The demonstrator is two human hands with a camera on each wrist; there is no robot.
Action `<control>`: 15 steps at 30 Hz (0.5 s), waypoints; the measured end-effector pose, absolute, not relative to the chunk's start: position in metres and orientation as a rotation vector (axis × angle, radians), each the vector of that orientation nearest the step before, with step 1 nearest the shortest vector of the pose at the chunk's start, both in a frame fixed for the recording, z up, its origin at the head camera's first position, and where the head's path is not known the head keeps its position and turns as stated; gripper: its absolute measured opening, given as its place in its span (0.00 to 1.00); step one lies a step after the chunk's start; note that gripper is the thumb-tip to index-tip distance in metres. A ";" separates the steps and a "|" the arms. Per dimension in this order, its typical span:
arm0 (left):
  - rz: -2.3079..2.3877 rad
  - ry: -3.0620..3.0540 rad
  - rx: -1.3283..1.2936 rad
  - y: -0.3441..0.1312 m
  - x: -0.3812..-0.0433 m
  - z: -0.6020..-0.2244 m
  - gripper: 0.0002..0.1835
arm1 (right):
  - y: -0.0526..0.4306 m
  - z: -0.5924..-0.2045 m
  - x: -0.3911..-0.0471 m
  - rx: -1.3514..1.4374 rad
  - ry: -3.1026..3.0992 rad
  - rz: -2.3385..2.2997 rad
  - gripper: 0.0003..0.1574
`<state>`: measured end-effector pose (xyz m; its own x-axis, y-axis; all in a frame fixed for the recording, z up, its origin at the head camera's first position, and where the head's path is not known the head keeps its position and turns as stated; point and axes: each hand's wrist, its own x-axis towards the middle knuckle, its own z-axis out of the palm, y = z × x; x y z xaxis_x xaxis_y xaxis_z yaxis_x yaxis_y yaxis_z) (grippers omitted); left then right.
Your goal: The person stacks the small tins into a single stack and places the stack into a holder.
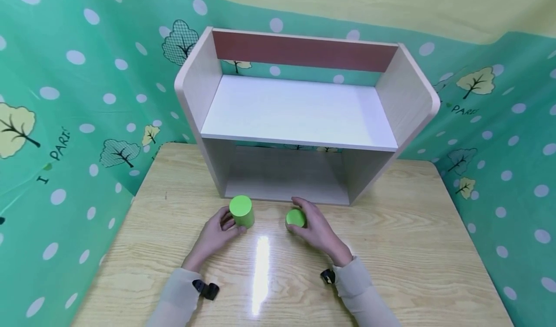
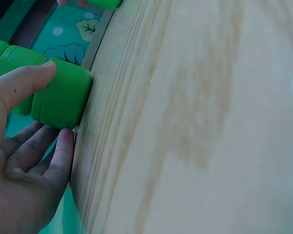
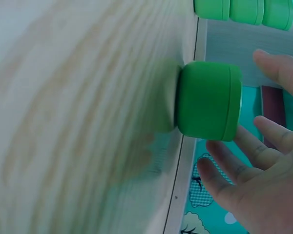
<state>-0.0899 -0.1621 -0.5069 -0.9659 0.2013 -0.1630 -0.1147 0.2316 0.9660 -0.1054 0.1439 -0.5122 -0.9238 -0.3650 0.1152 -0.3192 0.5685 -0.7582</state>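
Includes a green stack of three lidded jars (image 1: 243, 212), upright against thumb of left hand (image 1: 215, 234), and one matching jar (image 1: 295, 217), upright within curve of right hand (image 1: 318, 227).

the stacked containers (image 1: 242, 212) and single container (image 1: 296, 217) were green; tabletop (image 1: 412, 245), tan wood-grain; shelf unit (image 1: 299, 110), whitish with maroon strip (image 1: 304, 51); cloth (image 1: 48, 225), mainly green with white dots.

In the left wrist view my left hand (image 2: 24, 180) is hiding part of the green stack (image 2: 66, 95), whose top the edge is cropping; in the right wrist view the frame is cutting off my right hand (image 3: 263, 185).
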 end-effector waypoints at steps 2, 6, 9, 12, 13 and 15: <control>1.809 2.247 0.078 -0.162 -0.090 -0.507 0.39 | 0.144 -0.515 -0.106 -0.596 2.730 -1.303 0.47; 1.823 2.238 0.071 -0.162 -0.090 -0.508 0.39 | 0.143 -0.520 -0.107 -0.585 2.726 -1.287 0.47; 1.833 2.235 0.066 -0.162 -0.090 -0.509 0.39 | 0.143 -0.522 -0.108 -0.581 2.719 -1.287 0.47; 1.839 2.231 0.063 -0.162 -0.091 -0.510 0.39 | 0.143 -0.523 -0.109 -0.570 2.710 -1.290 0.47; 1.841 2.234 0.066 -0.162 -0.091 -0.511 0.39 | 0.143 -0.523 -0.109 -0.561 2.705 -1.289 0.47; 1.835 2.244 0.071 -0.162 -0.091 -0.511 0.38 | 0.143 -0.523 -0.109 -0.556 2.699 -1.291 0.47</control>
